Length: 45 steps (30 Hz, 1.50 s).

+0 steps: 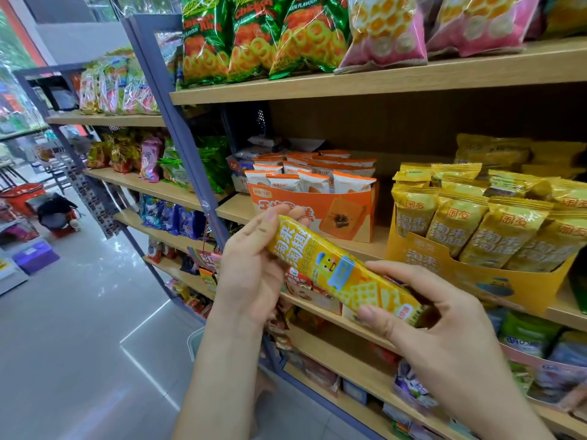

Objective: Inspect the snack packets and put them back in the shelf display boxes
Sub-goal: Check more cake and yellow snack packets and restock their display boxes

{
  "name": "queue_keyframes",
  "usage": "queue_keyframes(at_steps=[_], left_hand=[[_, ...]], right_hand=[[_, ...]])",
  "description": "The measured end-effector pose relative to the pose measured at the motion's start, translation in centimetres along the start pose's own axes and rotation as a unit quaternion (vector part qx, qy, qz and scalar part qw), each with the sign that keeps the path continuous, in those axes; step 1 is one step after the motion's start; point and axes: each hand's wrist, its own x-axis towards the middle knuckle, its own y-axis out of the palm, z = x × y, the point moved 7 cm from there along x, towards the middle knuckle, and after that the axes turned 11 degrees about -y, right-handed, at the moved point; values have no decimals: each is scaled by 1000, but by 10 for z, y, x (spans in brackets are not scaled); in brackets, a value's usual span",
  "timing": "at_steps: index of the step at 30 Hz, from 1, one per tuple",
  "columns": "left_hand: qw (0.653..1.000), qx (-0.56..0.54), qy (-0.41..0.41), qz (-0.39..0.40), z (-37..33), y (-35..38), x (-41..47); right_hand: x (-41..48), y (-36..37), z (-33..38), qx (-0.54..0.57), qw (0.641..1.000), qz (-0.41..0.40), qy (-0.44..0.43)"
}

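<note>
A long, glossy yellow foil packet point(344, 268) slants in front of the wooden shelf point(355, 246), gripped at its ends by the left hand point(254, 268) and right hand point(444, 315). Just behind stands the yellow cardboard display box point(495, 284).

Packet point(343, 268) before shelf point(232, 206); cake box point(349, 214) left of cracker box point(476, 281).

Shop aisle: wooden shelves point(317, 87) on blue-grey metal uprights point(177, 122); glossy grey tiled floor point(79, 328); red basket point(22, 192), purple box point(35, 257) at left; daylit glazing point(9, 42) beyond.
</note>
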Motion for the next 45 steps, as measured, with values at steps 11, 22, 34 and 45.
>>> queue_keyframes(at_steps=[11,22,34,45], left_hand=[[999,10,19,29,29,-36,0],[898,389,202,-27,24,-32,-34],[715,586,374,72,44,35,-75],[781,480,376,134,42,60,-81]], right_hand=[[-5,-21,-12,223,955,-185,61],[-14,-37,-32,252,925,-270,94],[-15,-35,-10,135,965,-226,11],[-16,-22,-5,157,965,-210,-1]])
